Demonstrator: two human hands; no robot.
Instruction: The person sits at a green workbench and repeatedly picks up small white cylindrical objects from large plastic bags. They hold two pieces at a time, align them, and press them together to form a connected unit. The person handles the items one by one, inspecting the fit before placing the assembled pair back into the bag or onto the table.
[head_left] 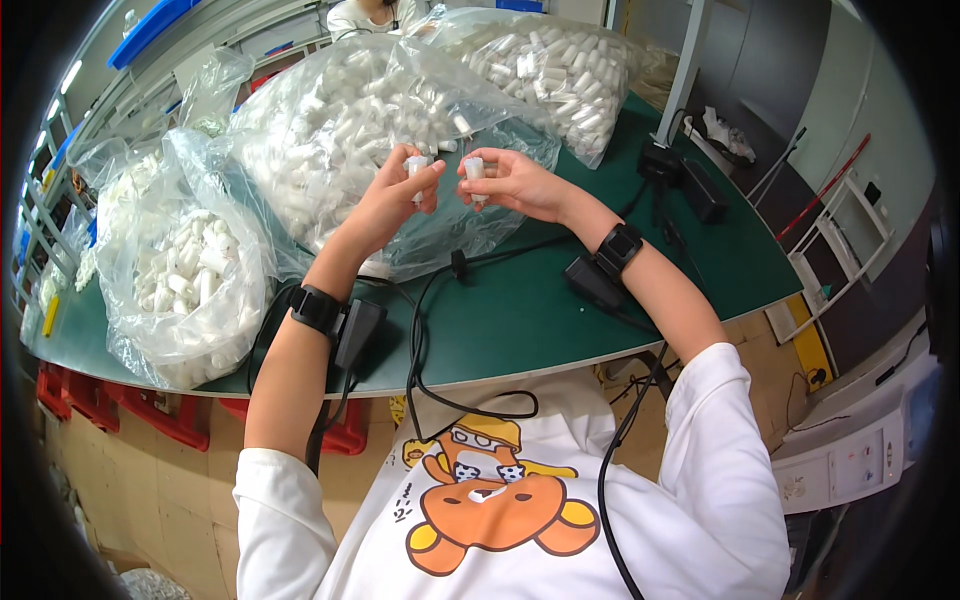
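My left hand point(403, 187) pinches a small white plastic bottle point(417, 168) between thumb and fingers. A second small white bottle point(474, 170) is gripped by my right hand point(507, 184), a short gap away. Both bottles are held about upright over the near edge of a large clear plastic bag point(330, 150) heaped with similar white pieces. Left of my left forearm stands another open clear bag point(190, 340) with white bottles or caps in it. My fingers partly cover both bottles.
A third full bag point(560, 75) lies at the back right of the green table point(480, 340). Black cables point(415, 350) run across the table and past my arms. A black power adapter point(703, 190) lies near a metal post point(685, 75). Another person point(372, 14) sits across the table.
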